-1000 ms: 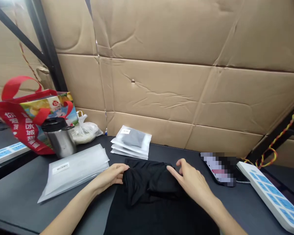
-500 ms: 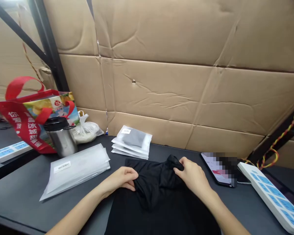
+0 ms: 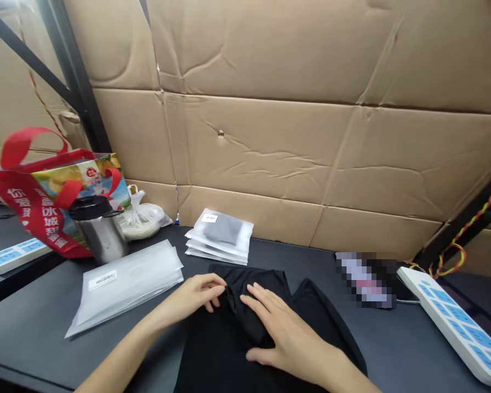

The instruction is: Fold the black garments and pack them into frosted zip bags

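A black garment [image 3: 213,349] of thin, stretchy-looking cloth lies on the dark table in front of me, its upper part folded over in loose layers. At the left side of the fold, my left hand [image 3: 202,292] has its thumb and fingertips pinched on the cloth's edge. My right hand [image 3: 284,333] rests on the folded layers, fingers stretched out and thumb apart, palm down. To the right of that hand a rounded flap of the garment lies spread. The garment's near end is cut off by the bottom of the view.
Behind the garment is a stack of packed frosted bags [image 3: 221,234]; flat frosted bags [image 3: 126,281] lie left. A steel cup [image 3: 104,234], a red carry bag [image 3: 49,213] and a knotted plastic bag [image 3: 143,221] stand back left. A phone [image 3: 366,281] and power strip [image 3: 450,322] lie right.
My right hand has let go of the bunched cloth and moved left and nearer, now flat on it. The bunch has dropped and spread. My left hand has barely moved.
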Action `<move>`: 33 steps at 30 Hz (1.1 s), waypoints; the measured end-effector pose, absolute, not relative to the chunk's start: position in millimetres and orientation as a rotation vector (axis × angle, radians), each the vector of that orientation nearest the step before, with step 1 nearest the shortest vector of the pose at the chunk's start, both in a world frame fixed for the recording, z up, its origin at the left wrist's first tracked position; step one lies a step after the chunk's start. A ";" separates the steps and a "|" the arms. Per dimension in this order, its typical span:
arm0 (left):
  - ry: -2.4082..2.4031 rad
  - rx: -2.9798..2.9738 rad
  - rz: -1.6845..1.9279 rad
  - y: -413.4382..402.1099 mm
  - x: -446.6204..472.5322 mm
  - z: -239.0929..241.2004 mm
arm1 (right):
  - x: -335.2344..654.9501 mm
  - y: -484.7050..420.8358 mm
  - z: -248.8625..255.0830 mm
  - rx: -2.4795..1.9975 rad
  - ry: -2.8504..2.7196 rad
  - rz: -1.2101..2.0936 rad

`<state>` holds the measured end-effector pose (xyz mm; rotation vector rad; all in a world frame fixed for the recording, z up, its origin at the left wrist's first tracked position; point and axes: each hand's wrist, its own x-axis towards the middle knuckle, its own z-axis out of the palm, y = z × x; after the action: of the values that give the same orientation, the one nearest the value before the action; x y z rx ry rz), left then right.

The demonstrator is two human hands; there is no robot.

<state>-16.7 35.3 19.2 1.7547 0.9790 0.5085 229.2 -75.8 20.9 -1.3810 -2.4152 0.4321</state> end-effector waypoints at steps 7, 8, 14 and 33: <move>1.588 2.318 0.501 72.2 -143.5 32.6 | 218.3 -70.7 13.4 -1.404 -2.504 0.328; 1.606 2.297 0.467 73.9 -157.6 31.4 | 217.4 -70.1 13.2 -1.407 -2.497 0.307; 1.695 2.264 0.505 63.5 -170.4 32.4 | 212.9 -64.5 0.4 -1.416 -2.452 0.126; 0.902 2.408 0.414 -31.2 73.0 1.3 | 298.2 -82.0 28.0 -1.381 -0.685 0.965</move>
<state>73.0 -31.2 1.3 2.4077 0.9024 0.4142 298.2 -82.0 28.0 -1.3811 -0.6847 0.9652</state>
